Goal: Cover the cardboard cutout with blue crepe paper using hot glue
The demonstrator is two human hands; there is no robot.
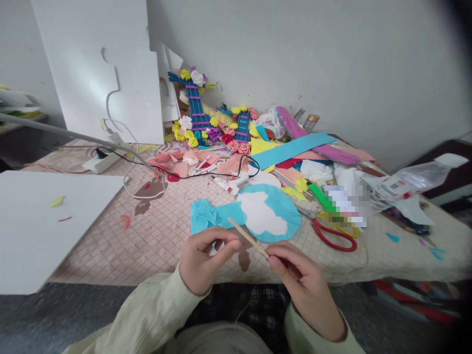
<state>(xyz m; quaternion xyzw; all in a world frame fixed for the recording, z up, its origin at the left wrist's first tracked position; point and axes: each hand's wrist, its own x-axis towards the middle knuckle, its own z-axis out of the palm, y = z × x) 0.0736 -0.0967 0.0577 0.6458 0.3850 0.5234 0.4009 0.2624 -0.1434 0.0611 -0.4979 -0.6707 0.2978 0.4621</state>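
Observation:
Over the table's front edge, my right hand pinches a thin wooden stick by its lower end. The stick slants up and left, its free tip close to my left fingers. My left hand has thumb and forefinger closed together; whatever may be between them is hidden. Just beyond both hands lies a flat cutout covered in blue paper, with a round body, a white middle and a neck pointing left. Crumpled blue paper sits on the neck's end. A white glue gun rests behind it.
Red-handled scissors and a green-handled tool lie to the right. Paper scraps and decorated blue pieces crowd the back. A white board covers the left, near a power strip and cables.

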